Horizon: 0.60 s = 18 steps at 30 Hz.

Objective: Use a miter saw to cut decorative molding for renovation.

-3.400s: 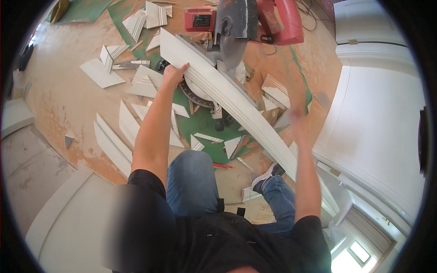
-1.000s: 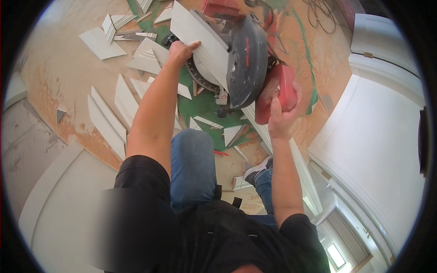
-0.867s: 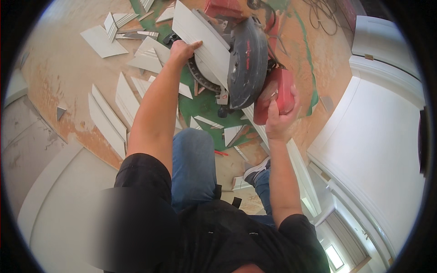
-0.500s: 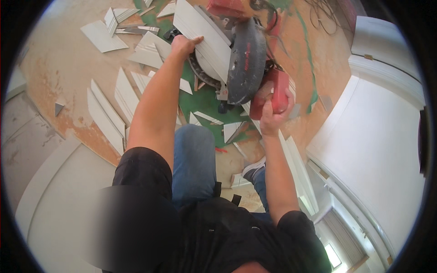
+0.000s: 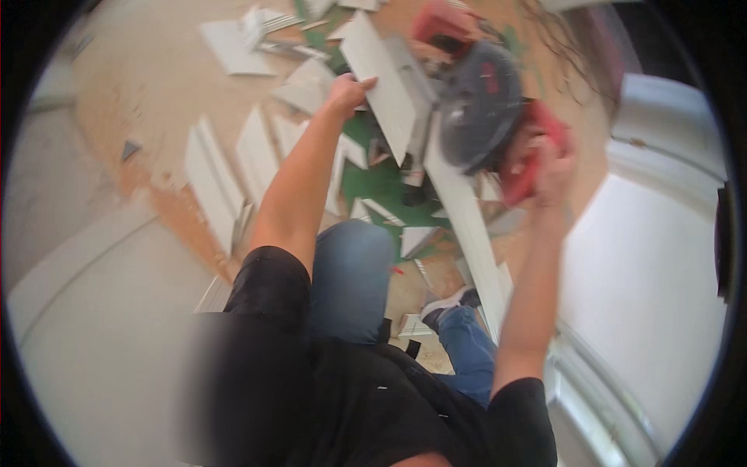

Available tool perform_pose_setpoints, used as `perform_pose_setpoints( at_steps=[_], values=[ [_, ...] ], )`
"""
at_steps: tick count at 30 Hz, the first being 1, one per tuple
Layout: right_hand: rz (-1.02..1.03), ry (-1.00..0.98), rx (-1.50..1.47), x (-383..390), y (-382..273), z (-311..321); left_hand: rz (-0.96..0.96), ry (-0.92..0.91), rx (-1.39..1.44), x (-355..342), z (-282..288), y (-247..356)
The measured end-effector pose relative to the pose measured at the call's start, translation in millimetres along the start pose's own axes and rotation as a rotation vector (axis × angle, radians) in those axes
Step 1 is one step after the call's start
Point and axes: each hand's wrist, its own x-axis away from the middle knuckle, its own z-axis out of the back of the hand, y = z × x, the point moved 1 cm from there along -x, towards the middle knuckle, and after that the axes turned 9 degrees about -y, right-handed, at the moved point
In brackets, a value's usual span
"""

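Blue jeans (image 5: 354,280) nearest to us, one knee up, a dark shoe (image 5: 451,300) on the sawdust floor (image 5: 140,132) just beyond it. White trim board (image 5: 467,226) runs from beside the shoe up across the red and grey miter saw (image 5: 482,109), passing under the grey blade guard (image 5: 480,105). Our right hand (image 5: 554,167) is wrapped around the red saw handle (image 5: 525,159), fingers closed on it; picture is motion-blurred there so we can't tell finger detail. Our left hand (image 5: 348,89) lies on the upper left end of the board, palm down, fingers pressing its edge, holding it against the saw. Green mat (image 5: 381,179) under the saw. White offcuts (image 5: 233,163) scattered left of our arm, more of them further up the floor. White curved wall (image 5: 646,272) to the right
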Motion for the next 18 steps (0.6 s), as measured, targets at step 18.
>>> perform_pose_setpoints(
  at_steps=[18],
  values=[
    [-0.369, -0.269, 0.126, -172, -134, -2, 0.029, 0.604, 0.012, 288, 397, -182]
  ],
)
